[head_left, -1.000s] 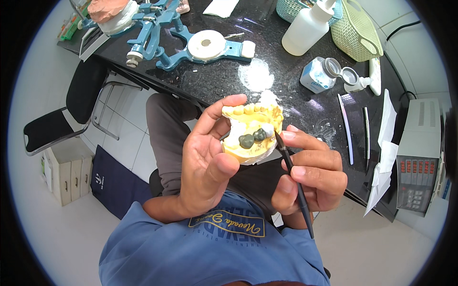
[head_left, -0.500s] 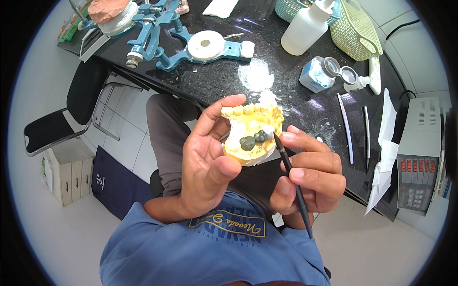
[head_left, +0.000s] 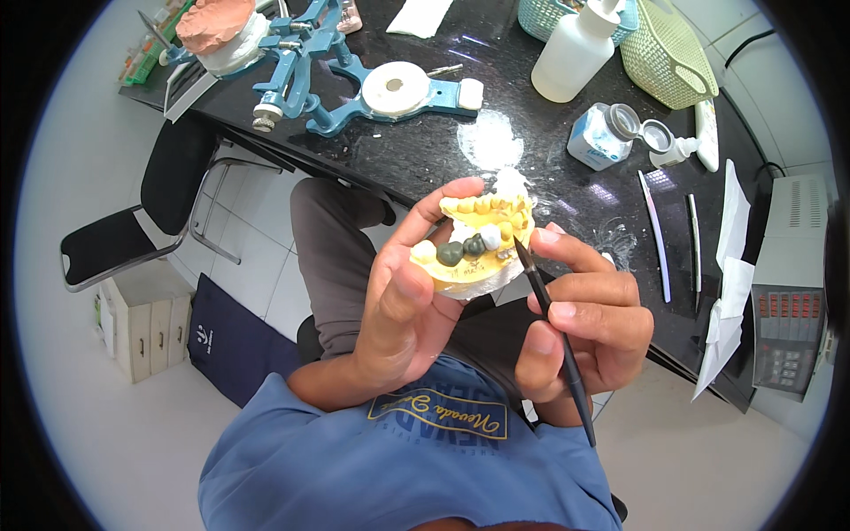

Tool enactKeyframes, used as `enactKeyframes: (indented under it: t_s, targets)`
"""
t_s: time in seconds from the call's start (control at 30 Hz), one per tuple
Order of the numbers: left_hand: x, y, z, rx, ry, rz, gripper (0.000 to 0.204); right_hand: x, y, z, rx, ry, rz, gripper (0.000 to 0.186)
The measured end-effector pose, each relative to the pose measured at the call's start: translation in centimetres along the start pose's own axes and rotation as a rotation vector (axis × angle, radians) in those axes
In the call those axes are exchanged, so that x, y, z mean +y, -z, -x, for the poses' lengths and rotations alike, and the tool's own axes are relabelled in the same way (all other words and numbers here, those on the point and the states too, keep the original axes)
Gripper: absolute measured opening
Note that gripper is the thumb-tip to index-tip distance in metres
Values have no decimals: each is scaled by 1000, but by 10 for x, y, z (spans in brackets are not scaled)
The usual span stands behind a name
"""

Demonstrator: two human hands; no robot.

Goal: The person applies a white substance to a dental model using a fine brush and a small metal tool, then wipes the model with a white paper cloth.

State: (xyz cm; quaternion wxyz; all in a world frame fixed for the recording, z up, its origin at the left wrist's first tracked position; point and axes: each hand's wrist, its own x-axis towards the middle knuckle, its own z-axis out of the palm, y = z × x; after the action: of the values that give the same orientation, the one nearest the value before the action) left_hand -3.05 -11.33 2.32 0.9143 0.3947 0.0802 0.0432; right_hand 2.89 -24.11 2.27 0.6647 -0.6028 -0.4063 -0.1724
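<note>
Over my lap, my left hand (head_left: 396,296) grips a yellow dental model (head_left: 456,276) by its ends, thumb on the near side and fingers behind. Two dark green tooth shapes (head_left: 452,254) sit in its row, with a white tooth (head_left: 490,236) beside them. Between the thumb and fingers of my right hand (head_left: 604,310) is a slim black brush (head_left: 567,358), slanting with its tapered rear end down. Its dark tip points at the model's right side, close to the teeth; I cannot tell whether it touches.
A blue articulator (head_left: 350,93) stands on the black worktop (head_left: 531,150) at the far left. Toward the back right are a white squeeze bottle (head_left: 571,57), a flip-lid jar (head_left: 602,137) and woven baskets (head_left: 668,62). Slim tools (head_left: 655,234), white paper (head_left: 722,310) and a control unit (head_left: 788,305) lie at right.
The dental model has tipped in my left hand, so its near side wall shows more. The brush tip has moved slightly off the white tooth. The whole view has shifted a little.
</note>
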Motion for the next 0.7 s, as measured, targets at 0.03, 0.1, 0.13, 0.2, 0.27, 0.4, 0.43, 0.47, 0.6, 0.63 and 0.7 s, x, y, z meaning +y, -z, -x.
enactKeyframes:
  t_s: [0.03, 0.1, 0.13, 0.2, 0.27, 0.4, 0.43, 0.47, 0.6, 0.63, 0.7]
  targets:
    - [0, 0, 0, -5, -16, -2, 105, -2, -1, 0, 3, -9, 0, 22]
    - [0, 1, 1, -7, -34, -4, 105, -4, -1, -2, -10, -9, 11, 22]
    - [1, 1, 1, -18, -35, -4, 105, -4, -2, -3, -24, -9, 25, 22]
    - [1, 1, 1, -30, -36, 0, 105, -6, -3, -2, -22, -13, 28, 22]
    - [1, 1, 2, -17, -48, -11, 106, -6, -4, -2, -21, -19, 31, 23]
    - [0, 2, 2, 3, -64, 0, 107, -5, -1, -2, -81, 19, 70, 22]
    - [0, 2, 2, 8, -69, -7, 108, -4, 0, -1, -124, 56, 86, 20]
    - [0, 2, 2, 15, -75, -14, 108, -4, -1, -2, -125, 56, 84, 20]
    - [1, 2, 2, 27, -84, -6, 109, -6, -3, -4, -54, 10, 111, 25]
    - [1, 2, 3, 27, -90, -9, 109, -6, -4, -4, -48, 12, 116, 25]
    - [2, 2, 2, 28, -94, -11, 109, -5, -3, -3, -52, 15, 122, 25]
